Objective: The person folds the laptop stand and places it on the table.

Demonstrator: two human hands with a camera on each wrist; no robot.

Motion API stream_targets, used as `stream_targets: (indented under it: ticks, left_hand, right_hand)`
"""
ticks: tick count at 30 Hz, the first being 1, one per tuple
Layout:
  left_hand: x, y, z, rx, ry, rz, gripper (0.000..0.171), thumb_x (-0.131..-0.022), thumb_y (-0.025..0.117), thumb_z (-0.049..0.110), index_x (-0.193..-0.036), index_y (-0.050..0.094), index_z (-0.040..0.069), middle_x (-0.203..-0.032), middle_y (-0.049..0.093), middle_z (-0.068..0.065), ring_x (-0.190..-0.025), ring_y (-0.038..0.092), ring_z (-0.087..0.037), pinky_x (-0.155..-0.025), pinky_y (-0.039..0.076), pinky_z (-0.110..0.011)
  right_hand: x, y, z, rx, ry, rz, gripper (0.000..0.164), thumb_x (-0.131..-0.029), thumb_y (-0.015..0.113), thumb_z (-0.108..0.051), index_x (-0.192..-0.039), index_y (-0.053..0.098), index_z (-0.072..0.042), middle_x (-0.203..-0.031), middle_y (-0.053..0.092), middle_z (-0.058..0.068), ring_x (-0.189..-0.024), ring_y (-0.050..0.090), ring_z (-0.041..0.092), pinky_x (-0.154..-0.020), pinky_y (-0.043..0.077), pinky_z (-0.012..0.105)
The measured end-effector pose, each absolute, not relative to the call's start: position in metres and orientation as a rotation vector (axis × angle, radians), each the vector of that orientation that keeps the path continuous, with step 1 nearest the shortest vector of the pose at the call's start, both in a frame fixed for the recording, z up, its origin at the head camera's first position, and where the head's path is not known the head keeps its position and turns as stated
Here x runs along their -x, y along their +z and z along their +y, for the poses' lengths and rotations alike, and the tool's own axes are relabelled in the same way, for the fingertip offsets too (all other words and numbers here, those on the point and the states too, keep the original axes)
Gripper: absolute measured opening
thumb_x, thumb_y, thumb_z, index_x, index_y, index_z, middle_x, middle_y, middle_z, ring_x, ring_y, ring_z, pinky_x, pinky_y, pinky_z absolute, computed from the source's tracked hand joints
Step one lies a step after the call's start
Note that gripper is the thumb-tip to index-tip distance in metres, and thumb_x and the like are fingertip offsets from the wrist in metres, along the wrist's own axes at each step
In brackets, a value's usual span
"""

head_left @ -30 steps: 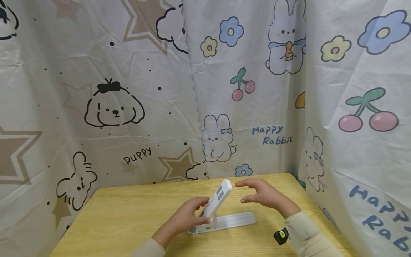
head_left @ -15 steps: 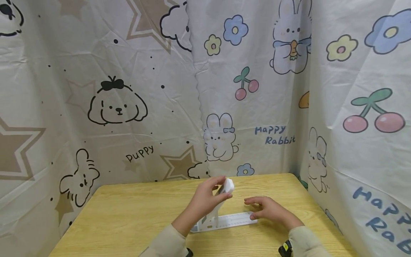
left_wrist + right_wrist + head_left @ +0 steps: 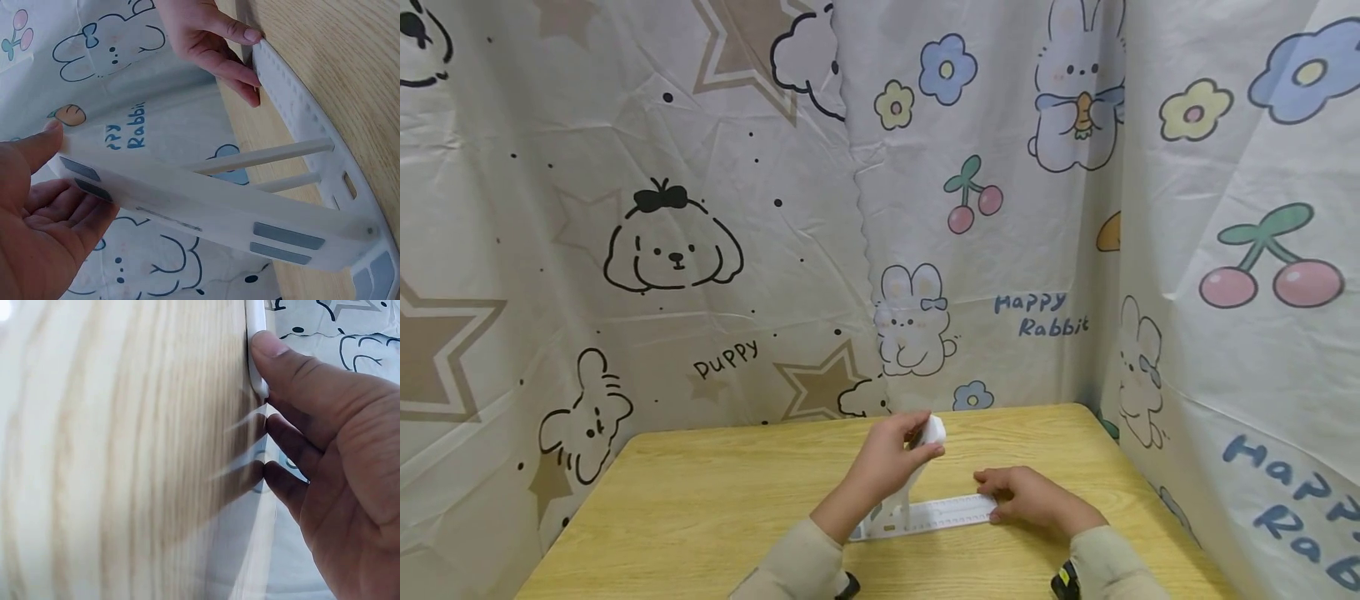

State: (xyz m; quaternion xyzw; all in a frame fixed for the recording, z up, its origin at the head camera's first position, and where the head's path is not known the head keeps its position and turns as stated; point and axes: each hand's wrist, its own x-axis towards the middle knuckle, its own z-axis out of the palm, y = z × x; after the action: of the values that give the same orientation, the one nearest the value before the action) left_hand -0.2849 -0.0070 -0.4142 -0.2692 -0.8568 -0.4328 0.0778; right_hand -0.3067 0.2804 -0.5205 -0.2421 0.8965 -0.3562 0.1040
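A white plastic folding stand [image 3: 951, 512] is on the table, its long base flat and its upper arm [image 3: 187, 206] raised at a slant. Grey pads are set into the arm, and two thin struts [image 3: 269, 156] link it to the base. My left hand [image 3: 883, 458] pinches the arm's top end between thumb and fingers. At the base's right end, my right hand [image 3: 1037, 498] grips with the thumb [image 3: 272, 347] along the near edge and the fingers on the far side. The hinge end lies at the left, partly hidden behind my left hand and the arm in the head view.
The wood-grain table [image 3: 715, 500] spreads around the stand. Printed curtains [image 3: 700, 333] hang behind it and along the right side. Each wrist carries a dark strapped device, with the right one [image 3: 1065, 581] close over the tabletop.
My left hand has slid up from the arm's lower part to its top end. My right hand has come down from beside the arm and now grips the base's right end.
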Motion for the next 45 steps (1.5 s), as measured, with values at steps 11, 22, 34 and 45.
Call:
stream_targets:
  ticks: [11,22,34,45]
  left_hand:
    - [0.300,-0.418,-0.014,0.943,-1.342,-2.580,0.055,-0.097,0.073,0.022,-0.146,0.056,0.005,-0.143,0.061,-0.010,-0.128,0.061,-0.024,-0.106,0.053,-0.036]
    - [0.298,-0.419,-0.014,1.024,-1.356,-2.581,0.053,-0.100,0.067,0.020,-0.149,0.051,0.008,-0.152,0.053,-0.008,-0.134,0.057,-0.022,-0.103,0.052,-0.025]
    - [0.300,-0.417,-0.023,1.068,-1.314,-2.579,0.051,-0.104,0.060,0.016,-0.153,0.046,0.012,-0.156,0.046,-0.007,-0.139,0.051,-0.023,-0.109,0.049,-0.034]
    - [0.303,-0.425,-0.026,1.110,-1.356,-2.584,0.050,-0.107,0.054,0.019,-0.155,0.042,0.014,-0.160,0.040,-0.001,-0.144,0.044,-0.018,-0.114,0.044,-0.037]
  right_hand:
    - [0.293,-0.518,0.272,0.700,-0.923,2.718,0.026,-0.078,0.088,-0.023,-0.100,0.074,-0.021,-0.141,0.064,0.009,-0.137,0.052,0.040,-0.112,0.039,0.063]
    - [0.287,-0.518,0.286,0.689,-1.066,2.601,0.024,-0.082,0.084,-0.018,-0.106,0.078,-0.020,-0.151,0.055,0.010,-0.146,0.038,0.044,-0.116,0.030,0.066]
    - [0.272,-0.510,0.271,0.733,-0.923,2.722,0.018,-0.083,0.083,-0.026,-0.100,0.077,-0.025,-0.143,0.063,0.008,-0.140,0.049,0.040,-0.112,0.038,0.065]
    - [0.264,-0.513,0.260,0.879,-0.729,2.790,0.031,-0.080,0.083,-0.032,-0.109,0.082,-0.022,-0.131,0.070,-0.003,-0.136,0.055,0.037,-0.112,0.037,0.067]
